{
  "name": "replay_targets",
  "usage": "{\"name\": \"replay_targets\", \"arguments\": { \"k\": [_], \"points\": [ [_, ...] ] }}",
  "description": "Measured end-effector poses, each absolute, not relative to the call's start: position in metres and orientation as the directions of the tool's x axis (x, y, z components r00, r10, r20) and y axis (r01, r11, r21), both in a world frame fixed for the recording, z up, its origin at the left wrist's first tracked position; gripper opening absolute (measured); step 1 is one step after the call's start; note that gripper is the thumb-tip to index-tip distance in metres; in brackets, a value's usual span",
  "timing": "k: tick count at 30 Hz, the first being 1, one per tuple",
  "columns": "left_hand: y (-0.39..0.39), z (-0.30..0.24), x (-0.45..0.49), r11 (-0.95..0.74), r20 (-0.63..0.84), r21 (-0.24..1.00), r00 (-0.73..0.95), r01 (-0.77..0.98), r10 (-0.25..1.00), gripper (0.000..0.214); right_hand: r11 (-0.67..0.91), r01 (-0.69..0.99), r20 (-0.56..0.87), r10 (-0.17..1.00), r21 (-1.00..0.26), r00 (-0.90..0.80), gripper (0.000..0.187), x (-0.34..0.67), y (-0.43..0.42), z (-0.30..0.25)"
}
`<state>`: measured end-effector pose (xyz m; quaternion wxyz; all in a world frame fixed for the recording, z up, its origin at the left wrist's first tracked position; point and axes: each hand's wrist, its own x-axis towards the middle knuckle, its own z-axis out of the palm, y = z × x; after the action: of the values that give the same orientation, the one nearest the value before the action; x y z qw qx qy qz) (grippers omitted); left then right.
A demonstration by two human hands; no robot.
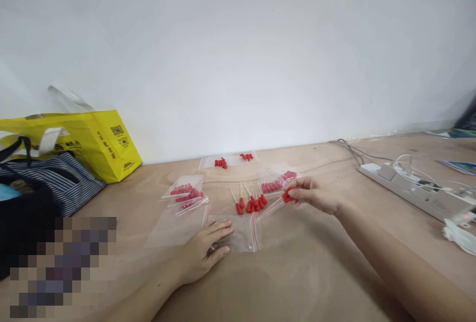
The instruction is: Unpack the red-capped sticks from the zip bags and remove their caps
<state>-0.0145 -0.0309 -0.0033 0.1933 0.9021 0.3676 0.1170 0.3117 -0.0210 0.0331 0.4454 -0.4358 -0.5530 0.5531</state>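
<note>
My right hand (310,194) pinches the red rubber bulbs of a few droppers (288,194), their thin clear stems pointing down and left toward the mouth of a zip bag (243,233). That clear bag lies flat on the table, and my left hand (210,245) rests on it with fingers stretched out. Just behind the bag is a loose group of droppers (255,203), bulbs toward me. Filled bags of droppers (273,185) lie beside my right hand, and a stack of filled bags (188,193) is at the left. Another clear bag (173,225) lies left of my left hand.
More bagged droppers (221,162) lie near the wall. A yellow bag (107,143) and a striped bag (76,183) stand at the left. On the right is a power strip (405,188) with plugs and cables, with a crumpled white tissue (459,237) near it.
</note>
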Motion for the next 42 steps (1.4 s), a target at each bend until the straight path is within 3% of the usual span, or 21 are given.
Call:
{"name": "replay_targets", "arguments": {
  "k": [3, 5, 8, 11, 16, 19, 21, 25, 30, 35, 38, 42],
  "points": [
    [-0.03, -0.006, -0.016, -0.661, 0.084, 0.44, 0.704, 0.608, 0.705, 0.039, 0.138, -0.065, 0.14, 0.99, -0.988, -0.02, 0.022, 0.317, -0.007, 0.036],
    [-0.03, -0.006, -0.016, -0.659, 0.088, 0.444, 0.703, 0.606, 0.706, 0.039, 0.244, -0.015, 0.242, 0.968, -0.97, 0.064, 0.023, 0.305, 0.001, 0.031],
    [-0.03, -0.005, -0.015, -0.661, 0.089, 0.445, 0.704, 0.605, 0.704, 0.039, 0.399, 0.213, 0.417, 0.908, -0.892, 0.048, 0.021, 0.271, 0.009, 0.02],
    [-0.03, -0.006, -0.016, -0.67, 0.091, 0.435, 0.711, 0.602, 0.697, 0.039, 0.537, 0.559, 0.556, 0.816, -0.631, -0.156, 0.016, 0.239, 0.011, 0.012],
    [-0.03, -0.008, -0.017, -0.688, 0.095, 0.411, 0.723, 0.598, 0.684, 0.039, 0.586, 0.793, 0.461, 0.757, -0.167, -0.462, 0.018, 0.214, 0.015, 0.004],
    [-0.031, -0.006, -0.016, -0.693, 0.083, 0.402, 0.73, 0.598, 0.678, 0.039, 0.611, 0.792, 0.374, 0.734, 0.001, -0.567, 0.016, 0.21, 0.016, 0.001],
    [-0.032, -0.005, -0.016, -0.69, 0.076, 0.401, 0.728, 0.603, 0.681, 0.039, 0.639, 0.768, 0.345, 0.711, 0.046, -0.613, 0.016, 0.209, 0.016, 0.0],
    [-0.034, -0.001, -0.014, -0.685, 0.062, 0.396, 0.727, 0.612, 0.684, 0.039, 0.647, 0.763, 0.329, 0.72, 0.003, -0.611, 0.015, 0.209, 0.013, 0.003],
    [-0.035, 0.004, -0.011, -0.676, 0.041, 0.399, 0.724, 0.62, 0.688, 0.039, 0.651, 0.739, 0.359, 0.74, -0.171, -0.569, 0.016, 0.218, 0.006, 0.012],
    [-0.036, 0.004, -0.013, -0.7, 0.047, 0.398, 0.749, 0.593, 0.661, 0.038, 0.386, 0.868, 0.32, 0.903, -0.311, -0.287, 0.032, 0.221, -0.015, 0.016],
    [-0.036, 0.004, -0.015, -0.717, 0.023, 0.4, 0.776, 0.57, 0.63, 0.036, 0.3, 0.893, 0.212, 0.948, -0.335, -0.239, 0.028, 0.22, -0.028, 0.016],
    [-0.021, 0.005, -0.009, -0.65, 0.232, 0.401, 0.615, 0.645, 0.754, 0.026, 0.242, 0.894, 0.067, 0.97, -0.378, -0.234, 0.024, 0.219, -0.034, 0.015]
  ]
}}
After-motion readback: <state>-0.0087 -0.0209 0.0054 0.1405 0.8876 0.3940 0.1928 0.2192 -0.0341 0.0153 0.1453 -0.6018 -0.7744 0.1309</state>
